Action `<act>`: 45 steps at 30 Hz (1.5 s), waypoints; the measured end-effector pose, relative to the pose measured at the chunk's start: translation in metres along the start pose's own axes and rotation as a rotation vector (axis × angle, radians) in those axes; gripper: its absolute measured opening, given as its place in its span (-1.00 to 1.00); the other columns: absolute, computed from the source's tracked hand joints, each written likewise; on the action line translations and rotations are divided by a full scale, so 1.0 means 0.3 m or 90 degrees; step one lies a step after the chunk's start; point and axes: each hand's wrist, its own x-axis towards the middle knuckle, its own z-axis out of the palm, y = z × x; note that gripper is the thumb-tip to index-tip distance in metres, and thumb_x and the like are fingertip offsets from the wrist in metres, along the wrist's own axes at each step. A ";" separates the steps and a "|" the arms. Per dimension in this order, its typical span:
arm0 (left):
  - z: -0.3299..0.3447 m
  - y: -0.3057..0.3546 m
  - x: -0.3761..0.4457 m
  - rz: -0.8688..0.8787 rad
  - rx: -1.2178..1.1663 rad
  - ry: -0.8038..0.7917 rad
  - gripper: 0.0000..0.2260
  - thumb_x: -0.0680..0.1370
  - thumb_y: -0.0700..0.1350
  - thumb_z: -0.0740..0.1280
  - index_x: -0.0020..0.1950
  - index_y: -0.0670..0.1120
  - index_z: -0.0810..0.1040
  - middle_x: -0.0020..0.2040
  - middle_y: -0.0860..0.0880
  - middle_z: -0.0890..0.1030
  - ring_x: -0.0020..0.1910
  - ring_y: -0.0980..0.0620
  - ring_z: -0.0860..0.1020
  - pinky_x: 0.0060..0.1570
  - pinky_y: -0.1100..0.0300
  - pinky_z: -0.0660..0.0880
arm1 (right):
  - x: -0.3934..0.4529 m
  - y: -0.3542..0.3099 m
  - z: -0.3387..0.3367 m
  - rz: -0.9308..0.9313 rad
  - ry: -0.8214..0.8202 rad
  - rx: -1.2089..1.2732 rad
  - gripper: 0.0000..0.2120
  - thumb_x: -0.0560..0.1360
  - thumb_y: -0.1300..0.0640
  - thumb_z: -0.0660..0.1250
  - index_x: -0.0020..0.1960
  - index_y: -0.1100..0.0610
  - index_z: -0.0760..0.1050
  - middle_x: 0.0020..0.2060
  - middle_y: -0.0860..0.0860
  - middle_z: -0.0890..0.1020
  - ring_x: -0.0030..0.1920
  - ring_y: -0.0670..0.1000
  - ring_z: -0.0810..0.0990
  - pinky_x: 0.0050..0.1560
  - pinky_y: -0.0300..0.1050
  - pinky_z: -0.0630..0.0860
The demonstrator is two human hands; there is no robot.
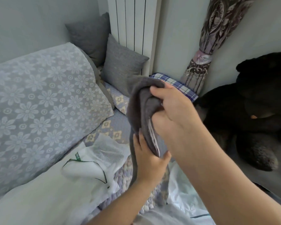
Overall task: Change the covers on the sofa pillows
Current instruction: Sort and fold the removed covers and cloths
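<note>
Your right hand (173, 103) and left hand (148, 157) both grip the limp grey pillow cover (139, 111), fingers curled round it, above the sofa (113, 127) seat near two grey pillows (120, 65).

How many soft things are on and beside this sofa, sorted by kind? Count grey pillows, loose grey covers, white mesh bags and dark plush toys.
Grey pillows: 2
Loose grey cover, held in both hands: 1
White mesh bag: 1
Dark plush toy: 1
Total: 5

Home living room, sofa (39, 95), cushions (120, 65), radiator (133, 21), tied curtain (206, 46)
</note>
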 end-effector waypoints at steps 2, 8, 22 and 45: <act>0.011 -0.030 0.032 -0.083 -0.061 0.032 -0.23 0.47 0.25 0.09 0.58 -0.15 0.26 0.58 -0.11 0.26 0.56 -0.05 0.24 0.53 0.26 0.13 | 0.015 0.005 0.062 0.027 0.004 0.033 -0.69 0.59 0.43 0.14 -0.14 0.22 0.60 -0.19 0.18 0.56 -0.13 0.10 0.51 0.12 -0.12 0.41; -0.129 -0.093 0.212 -0.242 -0.162 0.123 -0.76 0.64 -0.20 0.23 0.23 -0.06 0.62 0.09 -0.06 0.68 0.12 -0.09 0.61 0.07 0.06 0.49 | 0.007 -0.160 -0.057 -0.106 0.118 0.084 -0.80 0.60 0.39 0.15 -0.01 0.19 0.51 -0.16 0.12 0.52 -0.20 0.02 0.49 -0.10 -0.18 0.43; -0.453 0.112 0.341 -0.389 -0.358 -0.399 -0.74 0.56 -0.04 0.28 -0.04 -0.12 0.74 0.01 -0.13 0.70 -0.01 -0.05 0.65 0.16 0.01 0.53 | 0.062 0.206 -0.535 0.090 -0.081 -0.603 -0.10 0.36 -0.18 0.56 0.54 -0.26 0.11 0.49 -0.21 0.29 0.43 -0.17 0.33 0.43 -0.02 0.32; -0.545 -0.433 0.294 -0.495 -0.558 -0.437 -0.76 0.62 -0.12 0.29 0.15 -0.21 0.67 -0.02 -0.18 0.67 -0.06 -0.05 0.65 0.00 0.10 0.56 | 0.130 0.465 -0.575 0.198 0.011 -0.369 -0.78 0.44 0.51 0.29 0.06 0.45 0.60 0.13 0.12 0.69 0.25 0.25 0.59 0.19 0.11 0.59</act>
